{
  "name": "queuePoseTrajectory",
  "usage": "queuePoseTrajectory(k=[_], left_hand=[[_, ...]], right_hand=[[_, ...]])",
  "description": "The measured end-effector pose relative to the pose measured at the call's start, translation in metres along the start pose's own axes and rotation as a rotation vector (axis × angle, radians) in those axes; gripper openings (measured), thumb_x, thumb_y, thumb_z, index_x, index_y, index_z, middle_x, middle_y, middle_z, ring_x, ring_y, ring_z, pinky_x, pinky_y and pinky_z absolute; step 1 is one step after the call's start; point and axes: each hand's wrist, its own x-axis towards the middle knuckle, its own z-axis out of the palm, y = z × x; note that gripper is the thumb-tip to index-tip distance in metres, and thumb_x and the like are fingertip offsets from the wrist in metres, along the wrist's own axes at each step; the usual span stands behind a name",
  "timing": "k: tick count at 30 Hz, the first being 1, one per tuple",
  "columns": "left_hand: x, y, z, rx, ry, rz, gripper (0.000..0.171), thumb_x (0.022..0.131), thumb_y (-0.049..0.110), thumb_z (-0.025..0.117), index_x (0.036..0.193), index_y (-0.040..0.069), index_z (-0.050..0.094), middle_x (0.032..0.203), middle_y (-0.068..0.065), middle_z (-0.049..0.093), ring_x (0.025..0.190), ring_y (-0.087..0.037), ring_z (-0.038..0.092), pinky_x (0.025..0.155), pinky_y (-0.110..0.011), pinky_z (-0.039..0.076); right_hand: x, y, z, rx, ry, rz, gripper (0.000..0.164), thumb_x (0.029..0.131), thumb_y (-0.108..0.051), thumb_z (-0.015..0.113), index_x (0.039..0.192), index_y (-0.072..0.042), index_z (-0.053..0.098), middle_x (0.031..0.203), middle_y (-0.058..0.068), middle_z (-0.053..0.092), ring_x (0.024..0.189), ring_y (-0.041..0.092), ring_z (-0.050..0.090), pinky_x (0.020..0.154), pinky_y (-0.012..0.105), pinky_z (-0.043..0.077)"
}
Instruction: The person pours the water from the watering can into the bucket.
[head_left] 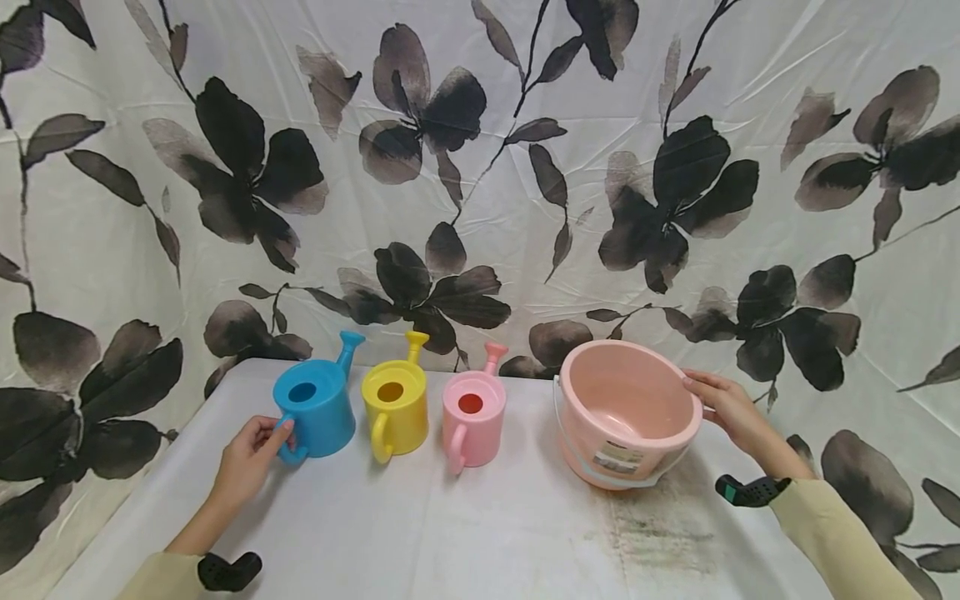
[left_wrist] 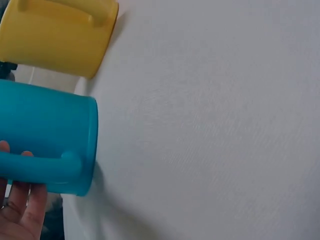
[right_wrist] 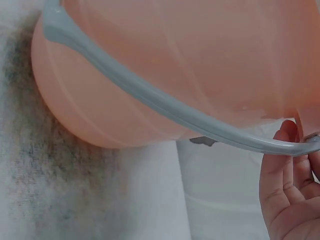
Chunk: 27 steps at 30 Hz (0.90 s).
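Observation:
A blue watering can (head_left: 322, 417) stands at the left end of a row on the white table. My left hand (head_left: 251, 458) grips its handle (left_wrist: 40, 167), fingers curled through the loop. To its right come a yellow watering can (head_left: 397, 417) and a pink watering can (head_left: 474, 425), spouts pointing away from me. Further right is a pale pink bucket (head_left: 630, 400) with a grey bail handle (right_wrist: 150, 102) hanging down its near side. My right hand (head_left: 735, 412) holds the bucket's right rim, with the fingertips at the outer edge and over the top.
The white-covered table (head_left: 450, 533) has a dark smudged stain (head_left: 667, 533) near the front of the bucket. Behind the table hangs a floral curtain (head_left: 480, 167). A black band (head_left: 750, 492) sits on the right wrist, another black band (head_left: 228, 572) on the left.

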Motion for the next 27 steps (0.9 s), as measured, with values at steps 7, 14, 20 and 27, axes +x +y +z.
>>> queuePoseTrajectory(k=[7,14,20,27], left_hand=[[-0.002,0.0,0.006,0.002,0.032,0.03,0.04,0.103,0.036,0.038,0.111,-0.002,0.046,0.096,-0.015,0.059,0.08,-0.002,0.047,0.071,-0.012,0.037],[-0.003,0.003,0.011,0.015,0.07,0.052,0.037,0.105,0.029,0.034,0.113,-0.006,0.043,0.094,-0.017,0.055,0.085,-0.016,0.051,0.076,-0.021,0.042],[0.0,-0.001,0.013,0.011,0.111,-0.023,0.042,0.106,0.032,0.025,0.112,-0.006,0.041,0.097,-0.019,0.053,0.092,-0.027,0.05,0.08,-0.04,0.042],[0.009,-0.003,0.017,-0.071,0.154,-0.122,0.047,0.104,0.043,0.026,0.099,0.0,0.044,0.089,-0.011,0.05,0.082,-0.018,0.049,0.075,-0.027,0.039]], right_hand=[[0.002,-0.002,0.0,-0.024,-0.009,-0.017,0.069,0.101,-0.037,0.047,0.145,0.011,0.026,0.113,-0.02,0.052,0.093,-0.016,0.051,0.081,0.013,0.048],[0.003,-0.002,0.0,0.032,-0.021,-0.007,0.068,0.101,-0.034,0.047,0.146,0.012,0.023,0.102,-0.029,0.05,0.092,-0.015,0.052,0.08,0.012,0.048],[0.002,-0.001,0.001,0.05,-0.021,-0.005,0.068,0.101,-0.033,0.047,0.146,0.012,0.022,0.099,-0.03,0.051,0.092,-0.015,0.053,0.08,0.012,0.049],[0.002,-0.001,0.002,0.049,-0.01,0.007,0.069,0.101,-0.034,0.047,0.146,0.011,0.023,0.099,-0.03,0.051,0.092,-0.015,0.052,0.08,0.012,0.048]])
